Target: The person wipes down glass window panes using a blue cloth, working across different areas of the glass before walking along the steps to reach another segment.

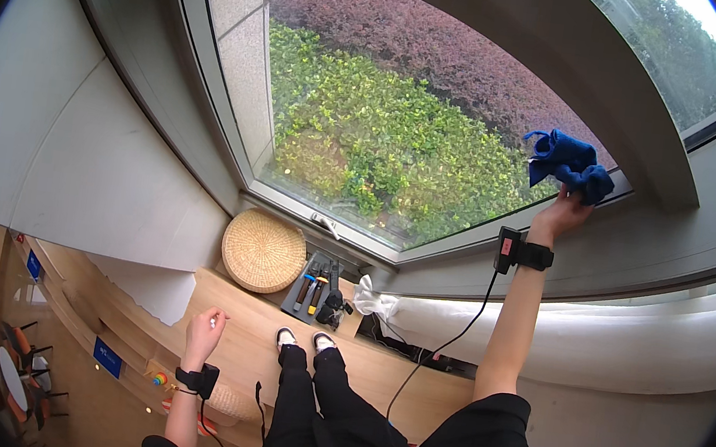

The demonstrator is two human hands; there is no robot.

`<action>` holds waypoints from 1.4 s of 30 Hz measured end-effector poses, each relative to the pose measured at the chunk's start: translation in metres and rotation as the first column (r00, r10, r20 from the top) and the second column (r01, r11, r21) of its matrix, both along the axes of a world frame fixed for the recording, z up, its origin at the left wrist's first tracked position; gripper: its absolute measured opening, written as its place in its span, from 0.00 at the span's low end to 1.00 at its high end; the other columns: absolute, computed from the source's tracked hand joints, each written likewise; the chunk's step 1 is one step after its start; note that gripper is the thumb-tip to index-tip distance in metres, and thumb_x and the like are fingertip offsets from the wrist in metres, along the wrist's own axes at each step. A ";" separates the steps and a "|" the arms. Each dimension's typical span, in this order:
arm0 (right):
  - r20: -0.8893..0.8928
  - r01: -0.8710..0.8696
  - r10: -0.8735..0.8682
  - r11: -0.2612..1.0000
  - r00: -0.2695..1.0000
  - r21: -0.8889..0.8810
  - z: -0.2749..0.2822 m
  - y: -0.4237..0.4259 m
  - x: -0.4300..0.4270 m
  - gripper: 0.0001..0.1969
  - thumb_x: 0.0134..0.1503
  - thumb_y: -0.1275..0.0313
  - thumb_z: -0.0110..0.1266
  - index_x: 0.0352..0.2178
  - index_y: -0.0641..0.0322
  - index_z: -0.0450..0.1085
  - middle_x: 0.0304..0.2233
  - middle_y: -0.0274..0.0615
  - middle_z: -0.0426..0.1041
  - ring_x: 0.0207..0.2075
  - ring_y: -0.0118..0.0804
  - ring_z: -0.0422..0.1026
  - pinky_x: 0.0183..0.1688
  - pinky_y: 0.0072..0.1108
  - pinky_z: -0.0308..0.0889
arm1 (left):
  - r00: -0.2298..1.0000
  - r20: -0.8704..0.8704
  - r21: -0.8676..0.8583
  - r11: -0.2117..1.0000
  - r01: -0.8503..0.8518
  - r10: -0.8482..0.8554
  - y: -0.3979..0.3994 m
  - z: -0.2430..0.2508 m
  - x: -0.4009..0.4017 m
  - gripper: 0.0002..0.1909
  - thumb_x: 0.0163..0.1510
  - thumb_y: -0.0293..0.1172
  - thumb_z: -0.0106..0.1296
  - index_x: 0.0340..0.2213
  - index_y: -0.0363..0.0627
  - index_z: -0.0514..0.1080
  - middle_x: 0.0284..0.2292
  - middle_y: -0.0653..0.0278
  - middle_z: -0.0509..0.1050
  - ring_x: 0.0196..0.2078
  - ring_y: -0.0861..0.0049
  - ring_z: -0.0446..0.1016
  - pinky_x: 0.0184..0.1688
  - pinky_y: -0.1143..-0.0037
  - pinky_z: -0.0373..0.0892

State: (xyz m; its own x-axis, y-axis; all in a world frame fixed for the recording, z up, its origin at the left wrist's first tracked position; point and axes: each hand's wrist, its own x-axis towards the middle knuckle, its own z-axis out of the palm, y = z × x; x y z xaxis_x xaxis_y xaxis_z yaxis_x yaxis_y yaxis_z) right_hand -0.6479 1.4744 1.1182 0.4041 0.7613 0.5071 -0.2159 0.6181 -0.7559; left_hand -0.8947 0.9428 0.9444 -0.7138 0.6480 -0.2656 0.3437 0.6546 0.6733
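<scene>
My right hand (563, 215) is raised at the lower right corner of a large window (383, 120). It grips a bunched blue cloth (570, 165), which lies over the edge of the glass and the frame. Down at the left, my left hand (205, 333) hangs over the wooden ledge with its fingers curled; whether anything small is in them is not clear. Each wrist wears a black strap with a box and a cable. A white window handle (326, 225) sits on the bottom frame.
I stand on a wooden ledge (239, 336). Beyond my shoes are a round woven cushion (264, 250) and a grey tray (297, 306) of tools. A gathered white curtain (556, 345) hangs at right. Shelves and a round table (13, 378) with chairs are lower down at left.
</scene>
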 end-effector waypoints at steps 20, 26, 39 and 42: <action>0.663 -0.158 0.042 0.981 0.747 0.116 -0.012 -0.021 -0.006 0.16 0.48 0.83 0.47 0.39 0.59 0.70 0.26 0.32 0.72 0.25 0.17 0.65 0.29 0.12 0.62 | 0.940 -0.146 0.058 0.952 -0.302 0.307 -0.024 0.095 0.079 0.10 0.53 0.30 0.43 0.26 0.36 0.70 0.18 0.61 0.68 0.21 0.83 0.62 0.25 0.79 0.59; 0.485 -0.027 -0.136 0.949 0.864 0.314 0.007 -0.010 -0.012 0.12 0.49 0.81 0.48 0.38 0.62 0.66 0.35 0.40 0.68 0.36 0.35 0.69 0.36 0.22 0.65 | 0.943 -0.130 0.063 0.952 -0.301 0.307 -0.006 0.106 0.093 0.10 0.53 0.30 0.43 0.26 0.36 0.69 0.17 0.63 0.66 0.20 0.83 0.60 0.24 0.80 0.59; 0.295 -0.002 -0.048 0.986 0.954 0.168 0.021 0.000 -0.002 0.21 0.50 0.78 0.53 0.41 0.72 0.52 0.39 0.53 0.64 0.40 0.39 0.67 0.43 0.23 0.66 | 0.909 -0.166 0.036 0.923 -0.383 0.383 -0.037 0.108 0.116 0.09 0.53 0.29 0.43 0.26 0.36 0.69 0.17 0.60 0.68 0.19 0.80 0.63 0.24 0.79 0.60; 0.424 0.081 -0.206 0.953 0.882 0.293 0.002 0.000 -0.008 0.17 0.48 0.78 0.54 0.37 0.65 0.56 0.35 0.45 0.64 0.38 0.35 0.65 0.43 0.23 0.60 | 0.906 -0.157 0.023 0.918 -0.396 0.394 -0.024 0.117 0.119 0.09 0.53 0.30 0.43 0.26 0.36 0.70 0.17 0.60 0.68 0.19 0.80 0.62 0.24 0.79 0.60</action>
State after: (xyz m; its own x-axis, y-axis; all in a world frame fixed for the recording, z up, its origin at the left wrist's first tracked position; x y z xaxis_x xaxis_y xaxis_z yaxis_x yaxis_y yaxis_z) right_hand -0.6557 1.4745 1.1199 0.1833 0.5289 0.8287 0.2105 0.8023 -0.5586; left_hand -0.7761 0.9192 1.0609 -0.9435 0.3024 -0.1357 0.1550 0.7644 0.6258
